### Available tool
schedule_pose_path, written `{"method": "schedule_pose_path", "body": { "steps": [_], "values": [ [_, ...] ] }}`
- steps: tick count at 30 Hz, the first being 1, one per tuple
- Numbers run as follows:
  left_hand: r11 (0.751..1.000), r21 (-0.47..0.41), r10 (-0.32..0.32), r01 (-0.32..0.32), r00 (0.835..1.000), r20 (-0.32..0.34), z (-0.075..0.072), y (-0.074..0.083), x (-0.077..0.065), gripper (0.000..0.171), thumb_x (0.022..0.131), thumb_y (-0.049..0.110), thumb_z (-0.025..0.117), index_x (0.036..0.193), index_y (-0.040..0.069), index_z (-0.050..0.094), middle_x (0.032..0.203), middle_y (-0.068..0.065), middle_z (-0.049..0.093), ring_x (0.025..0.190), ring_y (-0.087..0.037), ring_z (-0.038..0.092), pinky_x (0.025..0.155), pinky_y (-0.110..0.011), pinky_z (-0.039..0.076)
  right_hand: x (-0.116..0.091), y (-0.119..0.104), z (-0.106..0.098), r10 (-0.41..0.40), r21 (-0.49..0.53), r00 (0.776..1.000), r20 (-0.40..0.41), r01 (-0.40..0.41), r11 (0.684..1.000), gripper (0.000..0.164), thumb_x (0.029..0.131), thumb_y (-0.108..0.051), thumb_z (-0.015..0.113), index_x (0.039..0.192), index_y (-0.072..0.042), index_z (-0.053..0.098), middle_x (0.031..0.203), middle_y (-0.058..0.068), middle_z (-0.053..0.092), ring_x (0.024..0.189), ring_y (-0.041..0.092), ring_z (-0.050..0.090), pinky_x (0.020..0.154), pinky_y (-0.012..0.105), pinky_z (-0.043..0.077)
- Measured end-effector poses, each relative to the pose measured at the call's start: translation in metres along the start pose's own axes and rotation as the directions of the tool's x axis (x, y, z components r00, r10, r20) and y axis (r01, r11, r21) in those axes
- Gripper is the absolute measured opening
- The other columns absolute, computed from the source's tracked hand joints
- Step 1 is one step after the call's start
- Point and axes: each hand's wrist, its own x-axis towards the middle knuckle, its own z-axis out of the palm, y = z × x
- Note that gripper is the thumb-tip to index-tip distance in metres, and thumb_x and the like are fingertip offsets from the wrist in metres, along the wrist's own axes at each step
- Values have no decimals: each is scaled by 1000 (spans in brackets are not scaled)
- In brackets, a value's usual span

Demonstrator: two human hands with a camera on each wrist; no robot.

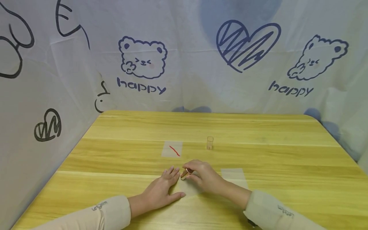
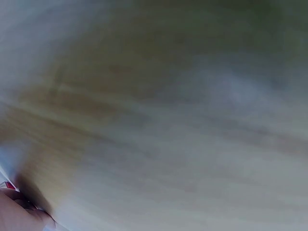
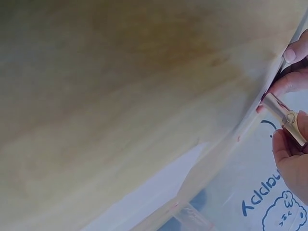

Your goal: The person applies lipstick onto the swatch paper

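Observation:
My right hand (image 1: 205,177) pinches a shiny gold lipstick tube (image 3: 284,115), tilted with its end down near the table. A round emblem shows on the tube's side in the right wrist view. My left hand (image 1: 161,190) lies with fingers spread just left of it, fingertips close to the tube's lower end. Beneath the hands is a pale sheet (image 1: 191,190), mostly faint against the wood. Beyond the hands stands a small clear cap (image 1: 210,143), upright. Whether the tube's tip touches the sheet cannot be made out.
A paper square (image 1: 167,151) with a red stroke lies behind the left hand. Another blank paper (image 1: 234,175) lies to the right, partly behind the right forearm. The wooden table (image 1: 115,131) ends at a white cloth wall (image 1: 189,86) with drawings.

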Motion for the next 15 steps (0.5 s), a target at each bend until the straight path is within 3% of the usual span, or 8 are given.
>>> {"method": "schedule_pose_path", "body": {
  "steps": [15],
  "values": [
    [1000, -3, 3, -3, 1000, -3, 1, -1, 0, 68, 87, 45, 59, 132, -5, 47, 141, -22, 41, 134, -39, 34, 108, -49, 33, 0, -1, -2, -19, -36, 1000, 7, 19, 999, 28, 82, -1, 65, 109, 6, 61, 102, 13, 67, 88, 18, 61, 79, 23, 54]
  ]
}}
